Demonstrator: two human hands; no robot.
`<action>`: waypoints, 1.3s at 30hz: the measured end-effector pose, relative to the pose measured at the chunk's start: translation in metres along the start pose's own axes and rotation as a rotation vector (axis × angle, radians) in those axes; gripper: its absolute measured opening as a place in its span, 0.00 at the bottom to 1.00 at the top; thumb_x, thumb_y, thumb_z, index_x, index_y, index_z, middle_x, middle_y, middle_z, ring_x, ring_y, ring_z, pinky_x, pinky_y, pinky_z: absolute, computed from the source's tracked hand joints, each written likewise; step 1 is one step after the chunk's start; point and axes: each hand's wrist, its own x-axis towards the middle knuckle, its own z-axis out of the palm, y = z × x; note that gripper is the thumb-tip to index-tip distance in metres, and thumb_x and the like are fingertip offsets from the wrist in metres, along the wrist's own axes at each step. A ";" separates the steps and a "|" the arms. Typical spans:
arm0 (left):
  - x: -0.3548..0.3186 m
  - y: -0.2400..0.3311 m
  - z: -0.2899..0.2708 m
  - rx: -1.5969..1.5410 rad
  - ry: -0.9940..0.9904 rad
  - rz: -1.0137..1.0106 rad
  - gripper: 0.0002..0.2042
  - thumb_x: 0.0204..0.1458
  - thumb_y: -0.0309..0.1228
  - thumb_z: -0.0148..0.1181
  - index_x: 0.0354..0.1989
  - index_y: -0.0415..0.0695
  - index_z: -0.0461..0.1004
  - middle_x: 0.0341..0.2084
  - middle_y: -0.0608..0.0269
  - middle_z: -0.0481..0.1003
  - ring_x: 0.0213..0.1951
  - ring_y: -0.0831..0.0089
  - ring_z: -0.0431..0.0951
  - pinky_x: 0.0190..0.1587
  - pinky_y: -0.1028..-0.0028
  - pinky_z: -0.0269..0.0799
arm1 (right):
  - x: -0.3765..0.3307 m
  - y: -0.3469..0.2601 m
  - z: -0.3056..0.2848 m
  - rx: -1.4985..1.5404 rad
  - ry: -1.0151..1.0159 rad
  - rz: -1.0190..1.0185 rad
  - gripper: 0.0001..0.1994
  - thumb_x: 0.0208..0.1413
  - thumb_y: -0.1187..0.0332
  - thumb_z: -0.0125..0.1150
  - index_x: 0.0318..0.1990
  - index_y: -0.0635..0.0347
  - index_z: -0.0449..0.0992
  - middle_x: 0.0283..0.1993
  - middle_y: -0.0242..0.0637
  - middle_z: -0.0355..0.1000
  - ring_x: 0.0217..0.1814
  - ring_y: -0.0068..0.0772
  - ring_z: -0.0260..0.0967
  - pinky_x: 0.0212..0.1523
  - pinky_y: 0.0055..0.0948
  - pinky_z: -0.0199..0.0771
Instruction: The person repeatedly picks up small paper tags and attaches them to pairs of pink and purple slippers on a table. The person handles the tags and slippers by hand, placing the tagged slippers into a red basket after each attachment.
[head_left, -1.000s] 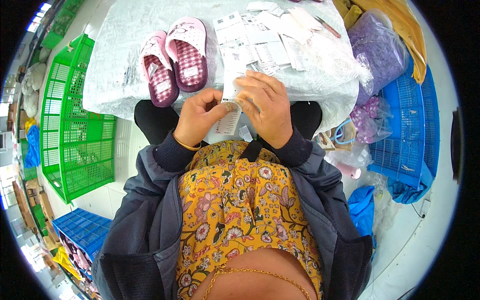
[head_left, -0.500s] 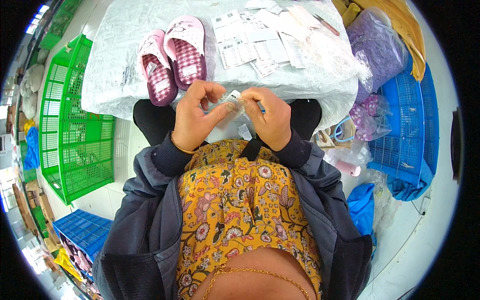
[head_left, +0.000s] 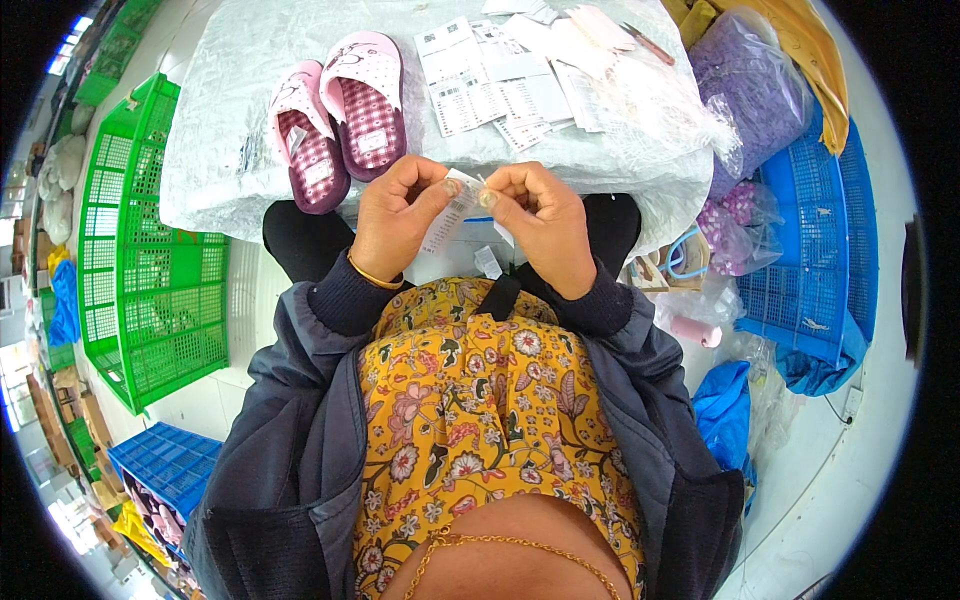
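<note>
My left hand [head_left: 400,212] is closed in a pinch on a white printed label [head_left: 446,225], which slants down from its thumb and finger. Just to its right, my right hand [head_left: 537,215] is pinched too, on a narrow white slip [head_left: 504,235] mostly hidden by the fingers. A small gap separates the two sets of fingertips, in front of the table's near edge. On the table beyond my left hand lies a pair of pink slippers [head_left: 362,90] with checked insoles and dark red soles. A small white tag sits inside the left slipper [head_left: 310,150].
Sheets of printed labels [head_left: 470,90] and a thin reddish tool [head_left: 650,45] lie on the plastic-covered table [head_left: 230,100]. Green crates [head_left: 150,260] stand left, a blue crate [head_left: 800,250] right. Near that crate are a purple bag [head_left: 750,90] and a pink roll [head_left: 695,330].
My hands have moved apart a little, the right one turning outward. The label now hangs from my left fingers, with a white slip under my right hand.
</note>
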 end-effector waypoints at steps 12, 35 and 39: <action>-0.002 0.001 0.007 0.053 0.032 0.074 0.02 0.57 0.23 0.60 0.35 0.38 0.74 0.27 0.74 0.73 0.30 0.89 0.68 0.32 0.83 0.65 | 0.001 -0.003 0.000 0.082 -0.084 0.170 0.16 0.53 0.76 0.64 0.49 0.65 0.69 0.28 0.27 0.70 0.28 0.13 0.64 0.30 0.18 0.68; 0.002 -0.012 -0.002 0.273 -0.118 0.118 0.05 0.57 0.27 0.58 0.34 0.37 0.75 0.23 0.70 0.70 0.26 0.85 0.65 0.28 0.80 0.62 | 0.000 0.001 -0.015 -0.236 -0.243 0.028 0.10 0.51 0.71 0.68 0.39 0.64 0.76 0.30 0.34 0.75 0.30 0.20 0.71 0.33 0.24 0.72; 0.005 -0.003 0.001 0.243 -0.124 0.088 0.05 0.57 0.26 0.58 0.34 0.37 0.74 0.23 0.69 0.71 0.27 0.83 0.66 0.29 0.78 0.64 | 0.006 0.006 -0.021 -0.484 -0.124 -0.420 0.09 0.52 0.70 0.68 0.38 0.64 0.77 0.30 0.38 0.75 0.30 0.28 0.72 0.33 0.27 0.72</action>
